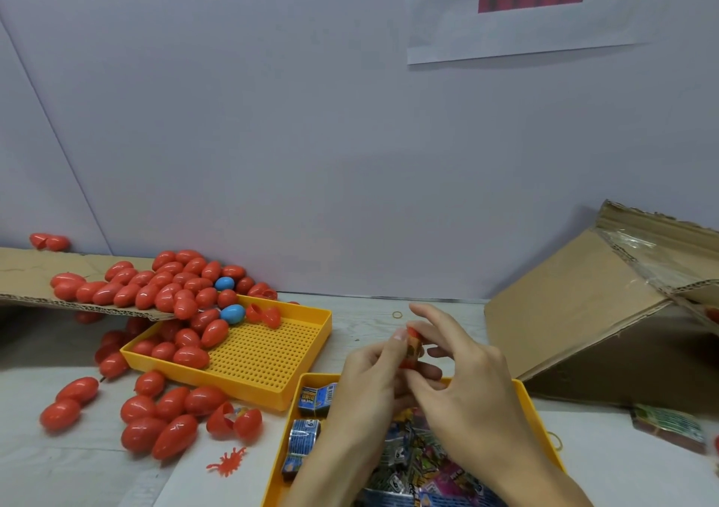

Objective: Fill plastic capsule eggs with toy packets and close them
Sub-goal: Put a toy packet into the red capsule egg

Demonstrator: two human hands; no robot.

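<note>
Both hands meet above the near yellow tray [523, 393], which holds several toy packets [412, 452] and small blue folded packets [315, 399]. My left hand [369, 386] holds a red capsule egg [413, 349] with a colourful packet showing inside it. My right hand [463, 374] pinches the same egg from the right, its other fingers spread. Several closed red eggs [155, 417] lie on the table at the left. An open hinged red egg [233, 423] lies among them.
A second yellow perforated tray [272, 354] holds more red eggs and a blue egg [232, 314]. A cardboard sheet [31, 284] at far left carries a heap of red eggs. A tipped cardboard box [591, 312] stands at the right. A small red rubber bug [227, 463] lies near the front.
</note>
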